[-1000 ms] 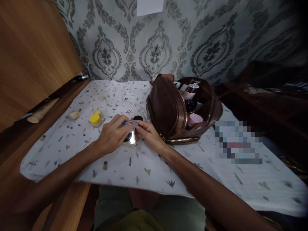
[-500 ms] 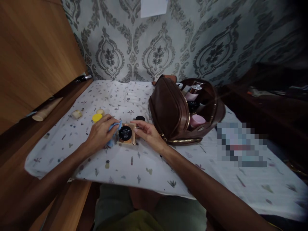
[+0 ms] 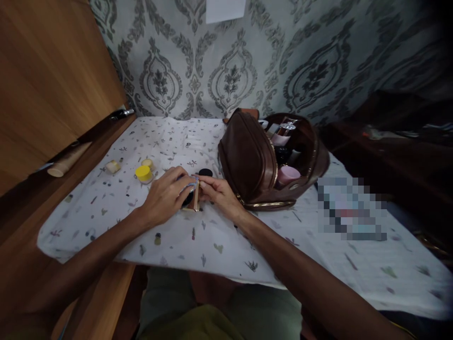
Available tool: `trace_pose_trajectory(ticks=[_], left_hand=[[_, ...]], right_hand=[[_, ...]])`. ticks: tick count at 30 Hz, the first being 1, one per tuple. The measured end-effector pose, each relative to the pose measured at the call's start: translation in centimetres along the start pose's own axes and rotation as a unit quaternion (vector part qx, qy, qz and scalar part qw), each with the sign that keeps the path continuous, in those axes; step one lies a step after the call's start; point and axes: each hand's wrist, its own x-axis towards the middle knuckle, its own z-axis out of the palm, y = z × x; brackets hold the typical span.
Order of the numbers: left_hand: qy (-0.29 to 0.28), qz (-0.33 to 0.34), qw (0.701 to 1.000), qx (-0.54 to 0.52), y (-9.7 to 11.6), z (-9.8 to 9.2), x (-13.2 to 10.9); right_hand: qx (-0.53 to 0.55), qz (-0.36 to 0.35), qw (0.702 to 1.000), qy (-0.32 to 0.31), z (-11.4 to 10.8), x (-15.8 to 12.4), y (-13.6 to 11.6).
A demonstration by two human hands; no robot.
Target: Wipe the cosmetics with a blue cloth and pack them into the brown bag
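A gold, square makeup compact (image 3: 193,204) with a black round label sits over the cloth-covered table. Pinched by its right edge, it is in my right hand (image 3: 221,194), whose fingers are closed. My left hand (image 3: 166,196) reaches across the compact's top and hides most of the label. Between its closed fingers is a blue cloth (image 3: 192,181), pressed on the compact's far edge; only a little of it shows. Just beyond my right fingertips is a black round lid or jar (image 3: 205,173). Left of my left hand stands a small jar with a yellow lid (image 3: 143,174).
An open brown cosmetic bag (image 3: 247,160) stands right of my hands, holding a pink-lidded jar (image 3: 288,174) and bottles. Small pale jars (image 3: 113,166) lie at left. A beige tube (image 3: 69,160) rests on the wooden ledge. A blurred-out flat object (image 3: 350,210) lies at right.
My left hand has moved right with the blue cloth, from the compact's left edge across its top, covering the label. My right hand keeps its hold on the right edge.
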Motion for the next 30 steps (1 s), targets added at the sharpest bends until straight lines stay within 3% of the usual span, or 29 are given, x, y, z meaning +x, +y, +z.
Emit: trace_pose_trajectory(ticks=[8, 13, 18, 22, 26, 30], left_hand=[[-0.07, 0.114, 0.989, 0.067, 1.5, -0.2, -1.7], [-0.105, 0.145, 0.979, 0.094, 1.7, -0.2, -3.8], [-0.027, 0.104, 0.993, 0.043, 0.8, -0.3, -3.8], [0.03, 0.023, 0.999, 0.006, -1.2, -0.6, -2.9], [0.025, -0.059, 0.998, -0.029, -2.7, -1.1, -3.2], [-0.012, -0.055, 0.997, -0.043, -2.7, -1.3, -4.6]], right_hand=[[-0.015, -0.012, 1.0, 0.018, -0.1, -0.1, 0.1], [0.005, 0.0, 1.0, 0.01, 0.1, -0.3, -0.1], [-0.005, -0.003, 1.0, 0.007, 0.3, -0.4, -0.6], [-0.02, -0.01, 1.0, -0.003, 0.4, -0.5, -0.9], [-0.032, -0.007, 0.999, -0.002, 0.4, -0.5, -1.0], [-0.042, -0.013, 0.999, 0.0, 0.4, -0.5, -0.9]])
